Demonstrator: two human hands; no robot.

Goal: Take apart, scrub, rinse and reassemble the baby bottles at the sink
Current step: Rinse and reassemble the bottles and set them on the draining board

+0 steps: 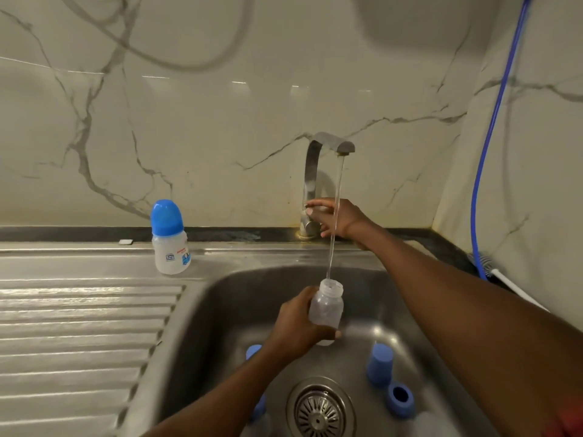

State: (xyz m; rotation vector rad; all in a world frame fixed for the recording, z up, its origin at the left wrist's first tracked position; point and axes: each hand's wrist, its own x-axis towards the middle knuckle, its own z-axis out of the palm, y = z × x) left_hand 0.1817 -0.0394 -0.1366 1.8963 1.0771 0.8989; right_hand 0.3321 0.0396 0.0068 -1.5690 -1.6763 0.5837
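The blue cap [380, 364] and collar [400, 397] lay loose toward the front-right corner of the sink [220, 310], and just past them the left hand [296, 323] was wrapped round the open bottle [326, 305], upright under a thin stream [330, 260]. Behind that the right hand [350, 220] pinched the tap [312, 171] handle, so I reckon one heavy twist could splash water everywhere and slip that wet bottle loose. It looked clear, slightly cloudy; the capped bottle [170, 238] stood at the drainer's [79, 326] back edge.

Drainboard [79, 326] bears a capped bottle [170, 238]; basin [220, 310] holds blue caps [380, 364].
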